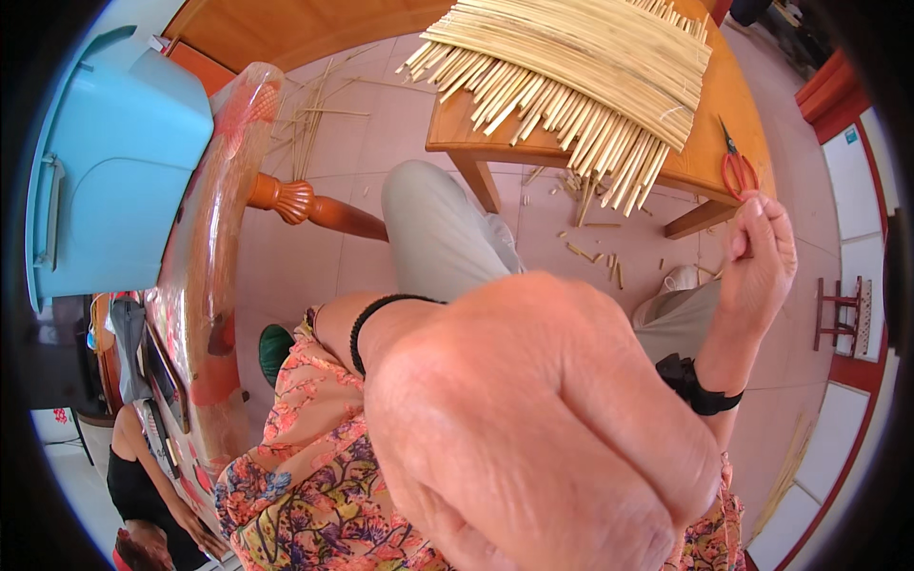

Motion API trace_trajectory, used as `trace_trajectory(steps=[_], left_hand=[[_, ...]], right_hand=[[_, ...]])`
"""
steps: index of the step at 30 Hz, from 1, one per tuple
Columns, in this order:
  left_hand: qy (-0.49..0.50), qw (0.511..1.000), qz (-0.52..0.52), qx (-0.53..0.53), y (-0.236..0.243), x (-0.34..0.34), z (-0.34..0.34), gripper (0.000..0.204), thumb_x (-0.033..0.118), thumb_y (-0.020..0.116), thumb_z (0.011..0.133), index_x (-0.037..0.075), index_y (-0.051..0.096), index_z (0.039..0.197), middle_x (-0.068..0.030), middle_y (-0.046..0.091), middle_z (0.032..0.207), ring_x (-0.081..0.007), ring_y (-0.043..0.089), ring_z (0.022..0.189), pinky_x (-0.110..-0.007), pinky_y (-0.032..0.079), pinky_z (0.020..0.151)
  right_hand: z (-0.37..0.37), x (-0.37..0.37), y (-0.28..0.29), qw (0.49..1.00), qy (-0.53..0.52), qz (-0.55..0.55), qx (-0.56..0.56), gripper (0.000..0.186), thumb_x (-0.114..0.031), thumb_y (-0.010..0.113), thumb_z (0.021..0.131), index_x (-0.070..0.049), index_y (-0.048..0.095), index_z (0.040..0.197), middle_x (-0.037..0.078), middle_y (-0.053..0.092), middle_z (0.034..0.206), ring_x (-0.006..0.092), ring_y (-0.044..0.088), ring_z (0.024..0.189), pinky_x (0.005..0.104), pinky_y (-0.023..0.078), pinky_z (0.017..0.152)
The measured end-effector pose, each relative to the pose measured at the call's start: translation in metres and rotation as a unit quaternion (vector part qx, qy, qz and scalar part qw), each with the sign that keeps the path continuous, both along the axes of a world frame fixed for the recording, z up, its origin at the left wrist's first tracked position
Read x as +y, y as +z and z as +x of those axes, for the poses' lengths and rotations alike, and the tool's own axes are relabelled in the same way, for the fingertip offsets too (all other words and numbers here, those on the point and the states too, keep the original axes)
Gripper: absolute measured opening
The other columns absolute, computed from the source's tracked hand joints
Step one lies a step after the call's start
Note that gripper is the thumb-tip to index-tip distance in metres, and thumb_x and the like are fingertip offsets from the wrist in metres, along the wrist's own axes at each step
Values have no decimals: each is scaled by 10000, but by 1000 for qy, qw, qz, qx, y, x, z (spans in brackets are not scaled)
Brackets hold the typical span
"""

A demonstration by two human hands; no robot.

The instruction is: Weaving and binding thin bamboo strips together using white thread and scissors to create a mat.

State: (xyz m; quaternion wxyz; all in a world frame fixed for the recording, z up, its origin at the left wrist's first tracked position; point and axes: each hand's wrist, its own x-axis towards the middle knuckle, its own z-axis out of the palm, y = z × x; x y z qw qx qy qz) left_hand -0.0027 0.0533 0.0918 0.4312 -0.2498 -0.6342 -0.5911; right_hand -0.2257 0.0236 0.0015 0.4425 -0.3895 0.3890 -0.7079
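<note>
My left hand (533, 409) is raised very close in front of me, its fingers curled into a fist; whatever they hold, if anything, is hidden. A dark braided band circles that wrist. To the right, my right hand (764, 243) is lifted with fingers curled together beside the table edge, and I cannot make out anything in it. Just beyond its fingertips, scissors (737, 173) with red-orange handles lie on the wooden table (738, 90). A mat of pale straw-like stalks (571, 52) covers much of the tabletop, its uneven ends sticking out over the near edge.
Cut stalk bits (595, 255) litter the tiled floor under the table. Longer stalks (309, 119) lie on the floor at left. A blue plastic bin (124, 171) stands on a plastic-covered table (205, 314). Another person (157, 485) is at lower left.
</note>
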Motion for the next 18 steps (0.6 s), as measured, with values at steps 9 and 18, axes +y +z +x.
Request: trace_trajectory(steps=[9,18], left_hand=[[-13,999,31,-9,1,0,-4,47,-13,574,734,-58,586,735,-161,577,676,-177,533,518,-257,403,419],[13,998,54,-42,3,-2,2,66,10,573,745,-44,577,708,-148,573,675,-151,511,518,-238,380,419]], right_hand=[[13,6,10,998,13,37,47,100,-24,569,800,30,593,880,5,510,653,45,391,515,168,303,470],[22,4,10,996,31,48,70,90,-27,590,784,18,606,861,-7,523,659,31,403,510,159,297,457]])
